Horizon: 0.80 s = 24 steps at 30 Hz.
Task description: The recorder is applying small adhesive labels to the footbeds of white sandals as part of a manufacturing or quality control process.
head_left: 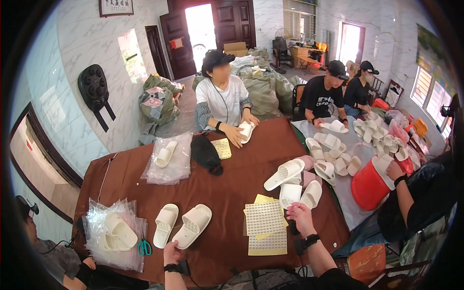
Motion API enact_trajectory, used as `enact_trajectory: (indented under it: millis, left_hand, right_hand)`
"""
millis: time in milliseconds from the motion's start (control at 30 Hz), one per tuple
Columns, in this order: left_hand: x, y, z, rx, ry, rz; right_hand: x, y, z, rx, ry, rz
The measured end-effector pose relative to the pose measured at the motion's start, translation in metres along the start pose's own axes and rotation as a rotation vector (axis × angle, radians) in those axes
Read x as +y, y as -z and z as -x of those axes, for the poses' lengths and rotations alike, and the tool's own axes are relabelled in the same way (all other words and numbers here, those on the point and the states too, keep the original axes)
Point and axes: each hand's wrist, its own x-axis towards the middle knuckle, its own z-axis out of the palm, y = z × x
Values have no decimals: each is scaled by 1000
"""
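Brown cloth covers the table. Near its front edge, the right hand pinches a white slipper beside yellow sticker sheets. The left hand rests closed at the heel of a slipper pair, gripping nothing visible. Clear plastic bags at the front-left corner hold slippers, with green scissors beside them.

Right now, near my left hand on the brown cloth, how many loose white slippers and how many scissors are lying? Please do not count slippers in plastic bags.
Loose white slippers: 2
Green-handled scissors: 1
Total: 3
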Motion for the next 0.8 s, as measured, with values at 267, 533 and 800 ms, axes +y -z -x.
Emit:
enact_trajectory:
  millis: [267,533,800]
  left_hand:
    - [-3,-61,75,-346,-48,-28]
    - [-1,-57,123,-356,-32,-106]
    - [-20,-52,134,-587,100,-207]
  right_hand:
    - [36,-24,22,-350,-206,350]
    - [50,-56,44,-602,-338,504]
    - [54,-65,51,-587,-423,330]
